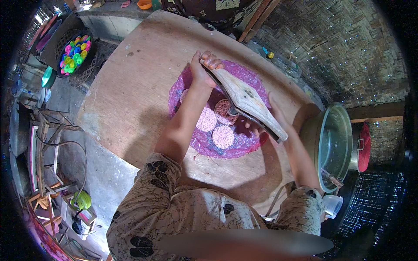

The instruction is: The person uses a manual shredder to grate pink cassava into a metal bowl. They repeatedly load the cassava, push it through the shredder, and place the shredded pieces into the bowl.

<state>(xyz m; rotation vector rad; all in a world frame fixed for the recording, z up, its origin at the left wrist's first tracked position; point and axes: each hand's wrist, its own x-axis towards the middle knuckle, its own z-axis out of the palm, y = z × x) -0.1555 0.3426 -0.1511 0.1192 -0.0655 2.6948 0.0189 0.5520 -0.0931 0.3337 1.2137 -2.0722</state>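
Note:
A long wooden press handle or board (246, 93), wide in the middle and narrow at its ends, slants over a purple mesh-covered round tray (178, 96). My left hand (209, 65) grips its upper left end, fingers curled over the edge. Near its lower right end is my right hand (276, 111), partly hidden behind the wood; whether it grips is unclear. Beneath the wood lies a round mould or ring (225, 112) with reddish strands. Pink discs of fine noodle-like strands (223, 136) lie on the mesh beside it.
The tray rests on a plywood table (130, 75). At the right are a large green plastic basin (336, 146), a metal pot with a red cover (364, 146) and a clear plastic cup (333, 206). A basket of colourful plastic pieces (75, 55) and a wooden frame (44, 150) stand left.

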